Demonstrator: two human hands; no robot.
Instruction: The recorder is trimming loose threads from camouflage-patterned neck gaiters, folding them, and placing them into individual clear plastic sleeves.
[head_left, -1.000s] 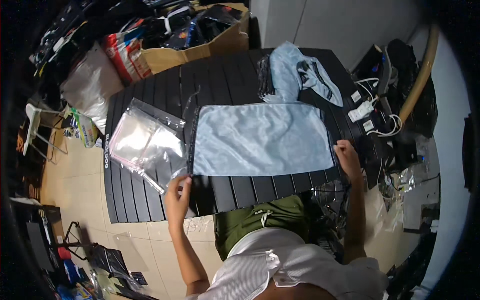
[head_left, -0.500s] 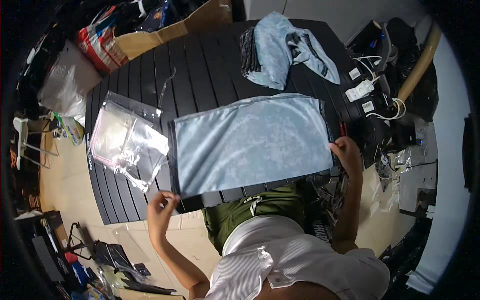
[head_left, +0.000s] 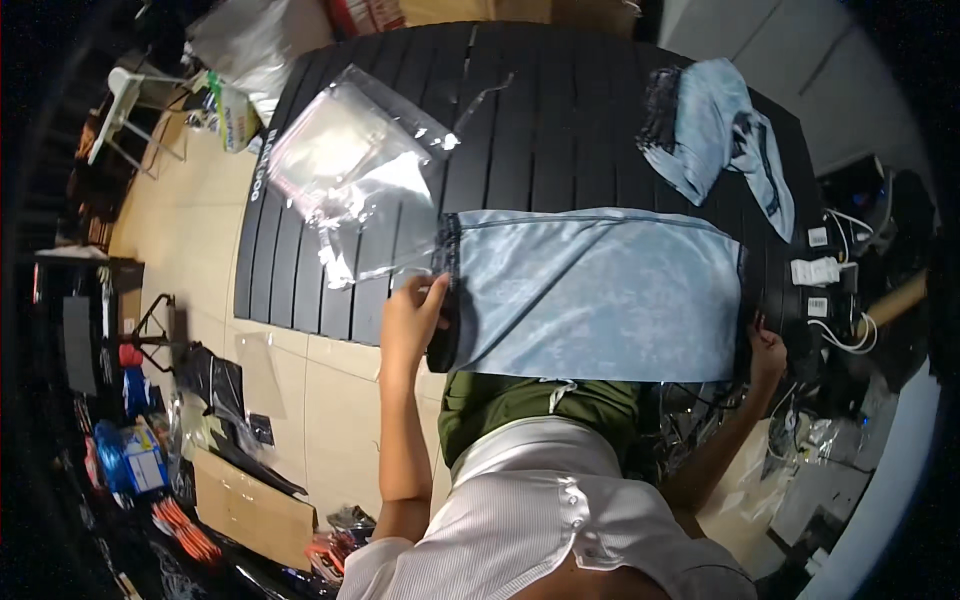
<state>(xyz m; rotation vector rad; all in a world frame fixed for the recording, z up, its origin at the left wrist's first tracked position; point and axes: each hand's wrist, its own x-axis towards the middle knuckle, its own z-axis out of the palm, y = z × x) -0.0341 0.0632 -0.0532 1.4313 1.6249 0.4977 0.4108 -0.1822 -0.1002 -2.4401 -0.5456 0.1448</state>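
The left hand [head_left: 410, 315] is closed on the left edge of a light blue cloth [head_left: 600, 295], with the thumb on top and the fingers tucked under the dark hem. The right hand [head_left: 765, 350] grips the right edge of the same cloth, down at the near corner. The 2 hands are far apart, with the cloth stretched flat between them. The cloth lies on a black slatted table [head_left: 540, 120], and its near edge hangs just over the table's side, close to the person's body. Just above the left hand sits a pile of clear plastic bags [head_left: 355, 185], with 1 bag almost touching the fingers. Far beyond the right hand, at the back of the table, lies another crumpled blue cloth [head_left: 720, 135]. To the outside of the right hand there are white plugs and cables [head_left: 825, 275]. Below the left hand, past the table, is a tan floor [head_left: 300, 390].
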